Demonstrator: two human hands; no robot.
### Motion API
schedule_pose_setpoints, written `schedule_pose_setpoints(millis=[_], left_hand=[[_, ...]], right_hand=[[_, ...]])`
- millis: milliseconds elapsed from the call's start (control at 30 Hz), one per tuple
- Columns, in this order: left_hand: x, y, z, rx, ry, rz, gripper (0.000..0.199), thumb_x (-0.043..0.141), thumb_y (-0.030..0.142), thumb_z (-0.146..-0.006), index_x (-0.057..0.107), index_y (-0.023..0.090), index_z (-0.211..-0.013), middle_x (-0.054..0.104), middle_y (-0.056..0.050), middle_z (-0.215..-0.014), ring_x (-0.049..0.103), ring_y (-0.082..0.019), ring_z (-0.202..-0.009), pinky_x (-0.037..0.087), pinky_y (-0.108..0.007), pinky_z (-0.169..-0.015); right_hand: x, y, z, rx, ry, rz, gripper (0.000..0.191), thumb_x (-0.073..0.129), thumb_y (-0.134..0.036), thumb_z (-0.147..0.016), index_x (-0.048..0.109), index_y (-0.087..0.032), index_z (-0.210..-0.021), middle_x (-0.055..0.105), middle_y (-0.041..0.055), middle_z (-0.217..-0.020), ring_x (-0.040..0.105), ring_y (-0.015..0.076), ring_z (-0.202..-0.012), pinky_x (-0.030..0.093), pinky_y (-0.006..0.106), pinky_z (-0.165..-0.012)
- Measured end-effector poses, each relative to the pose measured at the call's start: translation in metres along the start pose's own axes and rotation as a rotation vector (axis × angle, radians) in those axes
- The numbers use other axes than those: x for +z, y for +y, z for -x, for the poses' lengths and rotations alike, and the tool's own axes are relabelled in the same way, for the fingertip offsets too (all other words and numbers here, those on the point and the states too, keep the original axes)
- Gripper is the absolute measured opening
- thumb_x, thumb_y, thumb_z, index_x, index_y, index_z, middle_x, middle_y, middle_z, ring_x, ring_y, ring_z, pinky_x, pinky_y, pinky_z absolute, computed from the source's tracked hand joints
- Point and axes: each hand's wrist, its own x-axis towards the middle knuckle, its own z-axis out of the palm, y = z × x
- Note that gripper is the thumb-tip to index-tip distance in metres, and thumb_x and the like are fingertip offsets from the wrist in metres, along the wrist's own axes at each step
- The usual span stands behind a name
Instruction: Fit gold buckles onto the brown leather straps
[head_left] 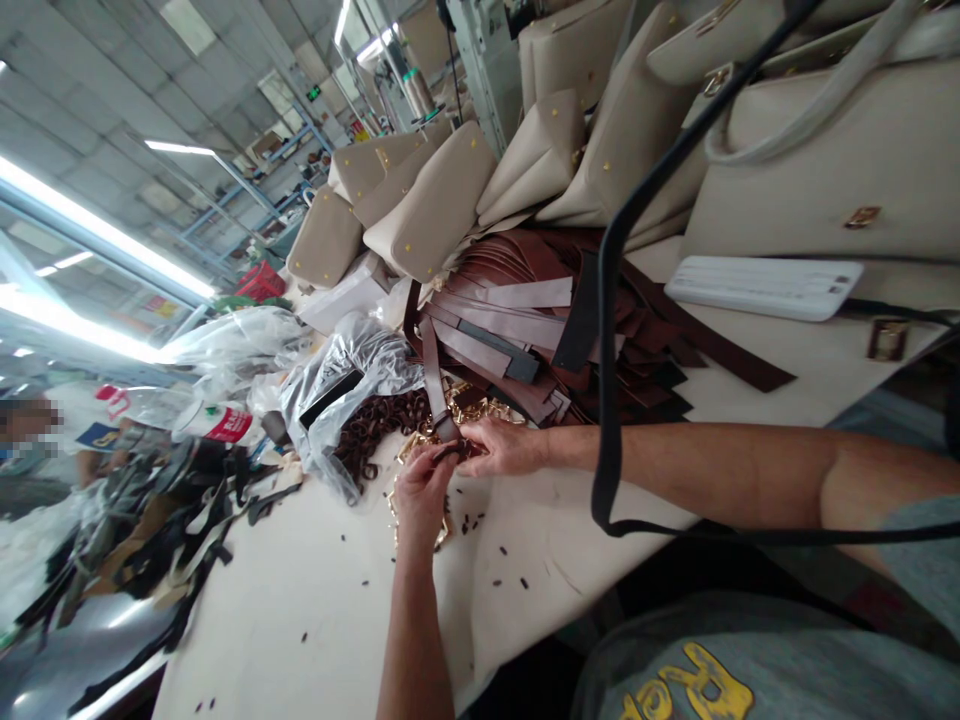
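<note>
Both hands meet over the pale table, at the near end of a brown leather strap [433,372]. My left hand [421,485] pinches a small dark brown piece at the strap's end. My right hand [499,447] comes in from the right with its fingers closed on the same strap end; the fingers hide exactly what lies between them. Gold metal buckles [480,405] lie just behind and under the hands. Left of them, dark brown small loops [375,430] spill from a clear plastic bag [352,365].
A large pile of brown straps [525,290] fans out behind the hands. Beige bags [435,200] stand at the back. A white device [763,287] lies right. Scraps [150,530] and a person [30,440] are left. A black cord [611,380] hangs in front.
</note>
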Motion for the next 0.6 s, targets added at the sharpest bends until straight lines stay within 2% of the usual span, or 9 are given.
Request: schedule_pose_setpoints(millis=[167,267,367,467,600], left_hand=[[0.007,0.004,0.004,-0.122,0.005,0.211,0.027,0.073,0.042,-0.080,0.077,0.021,-0.097,0.070,-0.007,-0.103,0.064,-0.021,-0.096,0.052,-0.031,-0.083],[0.019,0.006,0.002,-0.215,0.112,0.471,0.031,0.079,0.044,-0.074,0.076,0.019,-0.094,0.071,-0.005,-0.093,0.066,-0.017,-0.084,0.052,-0.028,-0.079],[0.029,0.010,0.000,-0.270,0.203,0.687,0.030,0.086,0.040,-0.064,0.075,0.018,-0.083,0.072,-0.002,-0.084,0.065,-0.013,-0.072,0.052,-0.026,-0.073],[0.033,0.013,-0.001,-0.315,0.253,0.775,0.030,0.090,0.035,-0.058,0.073,0.017,-0.074,0.070,-0.002,-0.076,0.063,-0.012,-0.065,0.052,-0.024,-0.066],[0.035,0.016,0.001,-0.305,0.281,0.783,0.029,0.089,0.035,-0.059,0.068,0.017,-0.069,0.063,0.002,-0.064,0.058,-0.009,-0.054,0.047,-0.020,-0.052]], right_hand=[[0.008,0.004,-0.003,0.047,0.141,-0.227,0.024,0.059,-0.032,-0.089,0.061,-0.010,-0.079,0.066,0.0033,-0.071,0.056,0.0130,-0.067,0.041,0.021,-0.059],[0.009,0.008,-0.004,-0.012,0.133,-0.300,0.025,0.056,-0.033,-0.089,0.061,-0.011,-0.078,0.066,0.0033,-0.072,0.056,0.0133,-0.067,0.043,0.022,-0.061],[0.007,0.009,-0.004,-0.030,0.092,-0.280,0.025,0.056,-0.032,-0.088,0.060,-0.011,-0.075,0.062,0.0020,-0.067,0.053,0.0125,-0.065,0.042,0.022,-0.060],[0.006,0.009,-0.003,-0.027,0.057,-0.246,0.023,0.056,-0.030,-0.087,0.059,-0.011,-0.073,0.060,0.0017,-0.066,0.050,0.0117,-0.063,0.040,0.022,-0.059],[0.008,0.006,0.000,-0.023,0.059,-0.310,0.027,0.055,-0.036,-0.089,0.059,-0.012,-0.078,0.059,0.0012,-0.069,0.049,0.0116,-0.064,0.040,0.022,-0.058]])
